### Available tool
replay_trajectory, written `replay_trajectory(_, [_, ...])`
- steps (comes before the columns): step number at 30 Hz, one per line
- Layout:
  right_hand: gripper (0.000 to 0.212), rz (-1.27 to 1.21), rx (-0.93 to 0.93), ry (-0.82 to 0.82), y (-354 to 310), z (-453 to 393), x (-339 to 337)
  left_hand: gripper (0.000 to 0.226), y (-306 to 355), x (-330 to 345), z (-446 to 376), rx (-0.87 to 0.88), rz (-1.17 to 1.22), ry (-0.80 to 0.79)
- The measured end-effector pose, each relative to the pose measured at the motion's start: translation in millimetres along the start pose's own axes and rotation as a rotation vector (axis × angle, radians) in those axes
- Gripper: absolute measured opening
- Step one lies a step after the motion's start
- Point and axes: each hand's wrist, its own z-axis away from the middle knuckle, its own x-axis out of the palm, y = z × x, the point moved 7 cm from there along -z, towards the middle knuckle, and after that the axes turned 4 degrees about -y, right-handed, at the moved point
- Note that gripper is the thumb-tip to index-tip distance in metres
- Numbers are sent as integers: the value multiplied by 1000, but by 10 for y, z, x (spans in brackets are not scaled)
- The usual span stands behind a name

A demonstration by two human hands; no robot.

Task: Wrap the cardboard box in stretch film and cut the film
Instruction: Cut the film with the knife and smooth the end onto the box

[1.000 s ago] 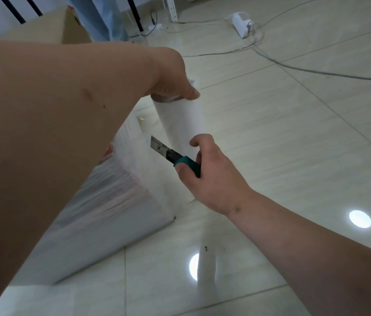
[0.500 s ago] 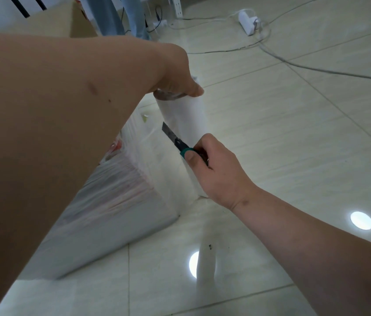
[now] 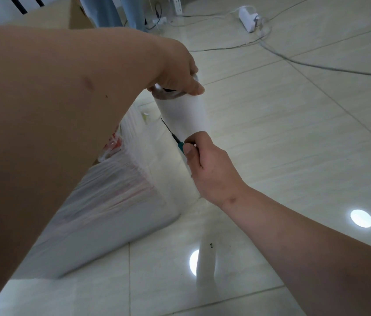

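The cardboard box, covered in layers of cloudy stretch film, lies on the floor at lower left, partly hidden by my left forearm. My left hand grips the top end of the upright white film roll. A sheet of film stretches from the roll to the box. My right hand holds a utility knife with a teal handle. Its blade is seen edge-on, pointing up-left against the film right beside the roll.
A plain cardboard box stands at the top left. A white power strip and grey cables lie on the glossy tiled floor at the back right. Someone's legs in blue trousers stand at the top.
My right hand has brought the knife up and closer to the roll, turning the blade from flat-on to edge-on against the film. My left hand keeps its hold on the roll's top.
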Motion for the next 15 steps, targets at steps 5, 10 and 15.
replay_trajectory(5, [18,20,0,21,95,-5,86,63,-7,7,-1,6,46,3])
replay_trajectory(10, [16,-8,25,58,210,-25,219,64,-22,0,-27,0,51,11])
replay_trajectory(15, [15,-72,57,64,372,-29,324,64,-47,0,-35,3,68,25])
